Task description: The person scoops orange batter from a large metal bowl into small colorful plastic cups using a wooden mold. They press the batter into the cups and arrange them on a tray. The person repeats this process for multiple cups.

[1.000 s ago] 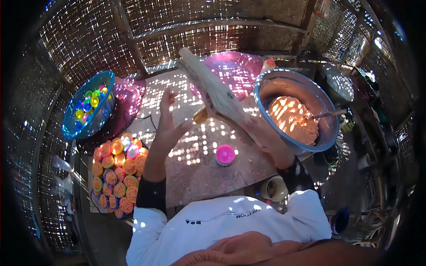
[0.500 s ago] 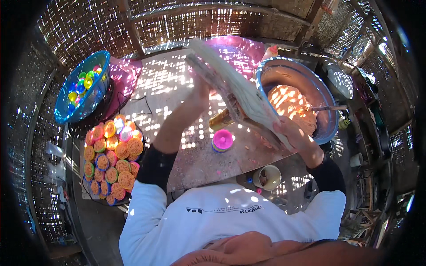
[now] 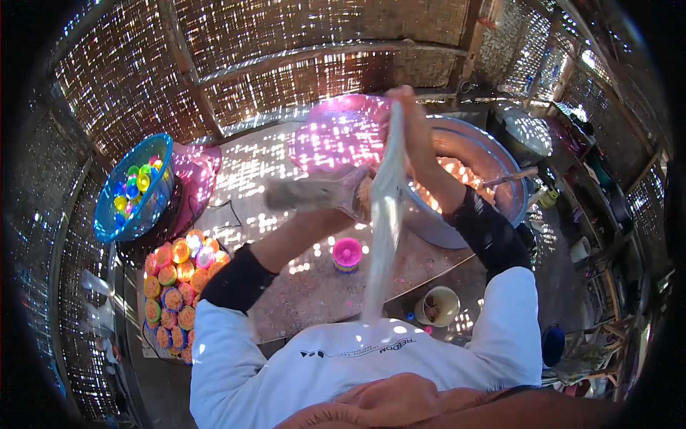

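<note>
A long whitish, crumpled sheet, perhaps a plastic bag, hangs upright between my arms and is blurred by motion. My right hand grips its upper end over the table's far side. My left hand, mostly hidden, is around a greyish flap beside the sheet; this flap sticks out to the left and seems part of the same bundle. Just below the left hand stands a small pink, round, ridged piece on a blue and yellow base.
A blue basin of colourful plastic balls stands far left. Below it lies a pile of round orange-topped pieces. At right, a large basin holds an orange mass and a stick. A pale bucket stands below the table edge.
The whitish sheet has swung from a slant to upright. My right hand has risen to its upper end, and my left hand has moved down and right. The view has shifted slightly.
</note>
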A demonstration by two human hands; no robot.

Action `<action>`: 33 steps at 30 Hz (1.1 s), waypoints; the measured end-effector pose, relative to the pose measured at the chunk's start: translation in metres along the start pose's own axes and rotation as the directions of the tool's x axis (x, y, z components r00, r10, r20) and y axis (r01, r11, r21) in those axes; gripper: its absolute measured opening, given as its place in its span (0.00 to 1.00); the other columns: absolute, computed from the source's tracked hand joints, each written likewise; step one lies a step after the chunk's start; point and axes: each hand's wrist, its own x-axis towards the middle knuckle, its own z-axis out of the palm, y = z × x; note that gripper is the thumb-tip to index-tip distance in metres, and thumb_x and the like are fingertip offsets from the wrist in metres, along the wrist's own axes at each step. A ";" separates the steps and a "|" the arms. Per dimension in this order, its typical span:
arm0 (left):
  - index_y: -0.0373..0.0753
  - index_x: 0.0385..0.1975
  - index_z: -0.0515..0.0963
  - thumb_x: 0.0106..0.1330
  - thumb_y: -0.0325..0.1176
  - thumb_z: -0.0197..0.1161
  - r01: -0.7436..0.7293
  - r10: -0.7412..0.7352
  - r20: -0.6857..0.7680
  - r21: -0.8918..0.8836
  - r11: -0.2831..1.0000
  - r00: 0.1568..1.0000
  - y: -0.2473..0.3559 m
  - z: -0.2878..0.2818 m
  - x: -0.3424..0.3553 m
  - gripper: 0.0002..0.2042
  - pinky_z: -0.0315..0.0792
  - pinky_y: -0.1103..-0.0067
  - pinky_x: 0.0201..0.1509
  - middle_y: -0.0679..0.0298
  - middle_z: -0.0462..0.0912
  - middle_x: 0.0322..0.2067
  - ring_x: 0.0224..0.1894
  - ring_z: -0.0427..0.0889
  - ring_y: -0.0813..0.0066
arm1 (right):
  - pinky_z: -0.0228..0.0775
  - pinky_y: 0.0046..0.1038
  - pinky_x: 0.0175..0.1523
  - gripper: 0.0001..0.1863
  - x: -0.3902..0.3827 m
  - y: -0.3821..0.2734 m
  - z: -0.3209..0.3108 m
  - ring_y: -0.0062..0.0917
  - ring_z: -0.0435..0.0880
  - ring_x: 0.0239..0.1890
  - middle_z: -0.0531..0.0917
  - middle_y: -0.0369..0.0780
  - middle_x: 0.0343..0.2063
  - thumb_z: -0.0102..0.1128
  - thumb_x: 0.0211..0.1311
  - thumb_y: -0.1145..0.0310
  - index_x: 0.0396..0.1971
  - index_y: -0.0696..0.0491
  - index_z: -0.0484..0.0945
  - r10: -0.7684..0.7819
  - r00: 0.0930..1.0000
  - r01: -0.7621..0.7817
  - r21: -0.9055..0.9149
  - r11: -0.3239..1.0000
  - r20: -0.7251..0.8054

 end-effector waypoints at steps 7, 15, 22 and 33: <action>0.43 0.38 0.72 0.53 0.43 0.61 -0.108 0.103 0.075 0.926 0.362 0.992 0.078 -0.021 -0.019 0.15 0.71 0.80 0.32 0.65 0.76 0.29 0.28 0.77 0.72 | 0.63 0.22 0.27 0.12 -0.047 -0.052 0.028 0.14 0.66 0.22 0.65 0.32 0.21 0.52 0.57 0.64 0.34 0.57 0.66 -0.123 0.846 0.367 -0.398 0.841 0.520; 0.45 0.35 0.76 0.47 0.47 0.66 0.066 -0.342 0.242 0.722 0.688 0.908 0.082 -0.015 -0.031 0.19 0.71 0.76 0.37 0.62 0.79 0.28 0.33 0.79 0.69 | 0.62 0.23 0.29 0.14 -0.109 -0.103 -0.002 0.22 0.68 0.23 0.67 0.37 0.24 0.56 0.49 0.74 0.35 0.55 0.62 -0.018 0.654 0.619 -0.522 0.587 0.756; 0.37 0.41 0.72 0.41 0.38 0.72 -0.031 0.031 0.118 0.001 1.000 0.992 -0.003 0.005 -0.039 0.26 0.69 0.77 0.46 0.60 0.74 0.41 0.41 0.75 0.70 | 0.67 0.28 0.29 0.05 -0.069 -0.117 -0.092 0.20 0.69 0.18 0.70 0.37 0.18 0.48 0.55 0.68 0.23 0.51 0.65 -0.507 0.855 0.518 0.263 0.814 -0.111; 0.38 0.40 0.66 0.58 0.38 0.58 -0.426 0.771 -0.504 0.643 0.636 0.390 0.050 -0.022 0.011 0.15 0.73 0.71 0.45 0.56 0.69 0.39 0.44 0.72 0.65 | 0.67 0.27 0.41 0.10 -0.037 0.024 -0.103 0.23 0.77 0.33 0.78 0.37 0.28 0.58 0.55 0.63 0.34 0.52 0.74 -0.110 0.904 0.315 -0.467 0.826 0.414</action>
